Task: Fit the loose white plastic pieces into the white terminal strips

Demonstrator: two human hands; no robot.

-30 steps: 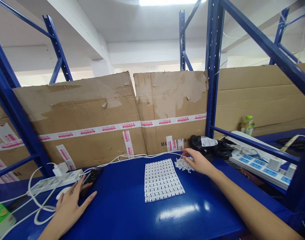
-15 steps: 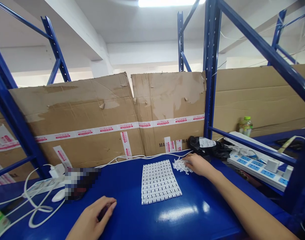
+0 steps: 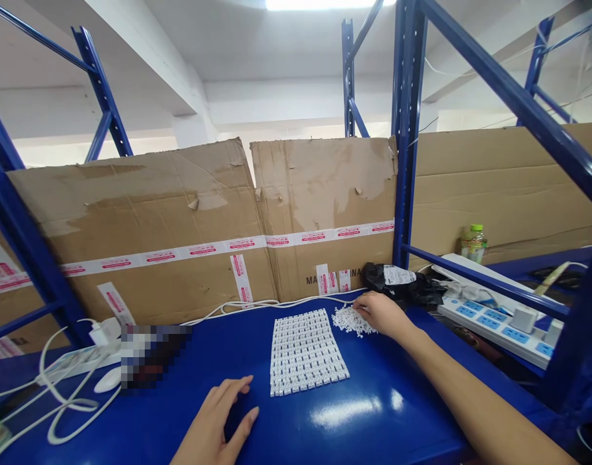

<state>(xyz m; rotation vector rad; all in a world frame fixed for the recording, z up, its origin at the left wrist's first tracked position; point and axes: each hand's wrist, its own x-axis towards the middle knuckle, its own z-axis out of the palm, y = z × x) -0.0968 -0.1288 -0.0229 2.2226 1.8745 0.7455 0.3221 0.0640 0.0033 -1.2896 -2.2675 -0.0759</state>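
Observation:
A flat sheet of small white plastic pieces in tidy rows with dark markings (image 3: 309, 352) lies on the blue steel table top (image 3: 397, 381). Just to its upper right is a loose heap of similar white pieces (image 3: 351, 321). My right hand (image 3: 380, 314) rests at the heap's right side, fingertips among the pieces; I cannot tell whether it holds any. My left hand (image 3: 223, 413) lies palm down on the table, fingers spread and empty, left of the sheet's lower corner and not touching it.
A pixelated object (image 3: 155, 355), a white mouse (image 3: 106, 380) and a white power strip (image 3: 77, 363) with cables sit at left. Behind are taped cardboard sheets (image 3: 325, 194), a black bag (image 3: 402, 284), and blue rack uprights (image 3: 406, 129). Another power strip (image 3: 494, 323) lies right.
My left hand has moved right across the table, from near the pixelated object towards the sheet, with its fingers spread. My right hand stays at the heap. The view has shifted slightly.

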